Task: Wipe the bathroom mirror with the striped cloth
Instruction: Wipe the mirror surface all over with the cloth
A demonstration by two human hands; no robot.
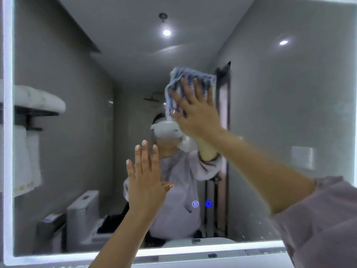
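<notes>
Hands both raised to the glass: right hand (195,111) spread flat over the striped cloth (190,88), pinning it against the mirror (289,113) with open fingers rather than gripping; left hand (144,180) open, fingers straight, empty, palm at or just off the surface, contact hard to tell. Mirror wide, lit along its edge, much of it probably left to cover, though no streaks clear enough to judge. Cloth bunched, just right of centre in the upper half. Best done with even palm pressure, overlapping passes, working top downward, refolding to a clean face when damp. Worth lifting the free palm away to avoid fresh prints. Small lit touch buttons (201,204) low on the glass: light pressure there, likely easy to trigger.
</notes>
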